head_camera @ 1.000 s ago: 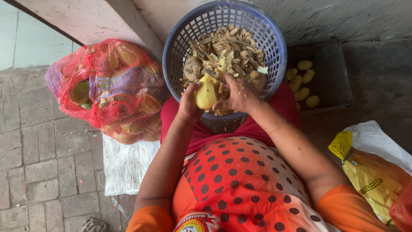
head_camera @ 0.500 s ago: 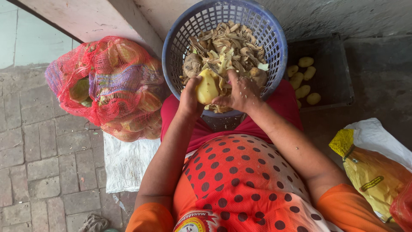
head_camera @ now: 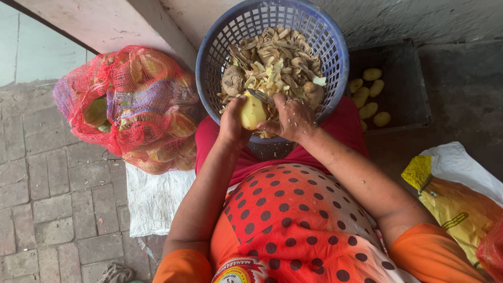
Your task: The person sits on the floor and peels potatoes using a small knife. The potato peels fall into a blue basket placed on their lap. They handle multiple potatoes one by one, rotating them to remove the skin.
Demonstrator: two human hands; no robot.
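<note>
My left hand (head_camera: 233, 121) grips a pale yellow, partly peeled potato (head_camera: 253, 111) over the near rim of a round blue plastic basket (head_camera: 212, 57). My right hand (head_camera: 291, 118) is closed around a small peeler or knife (head_camera: 260, 96), whose metal blade rests on top of the potato. The basket sits on my lap and is filled with brown and yellow peelings (head_camera: 272, 57) and a few unpeeled potatoes (head_camera: 232, 80).
A red net sack of potatoes (head_camera: 131, 107) leans on the brick floor at left, on a white cloth (head_camera: 154, 202). A dark crate (head_camera: 414, 78) at right holds several peeled potatoes (head_camera: 367, 97). A yellow and white bag (head_camera: 461, 202) lies at lower right.
The potato has turned slightly in my left hand, and my right hand has shifted over it with the blade now on top. The basket stays in place.
</note>
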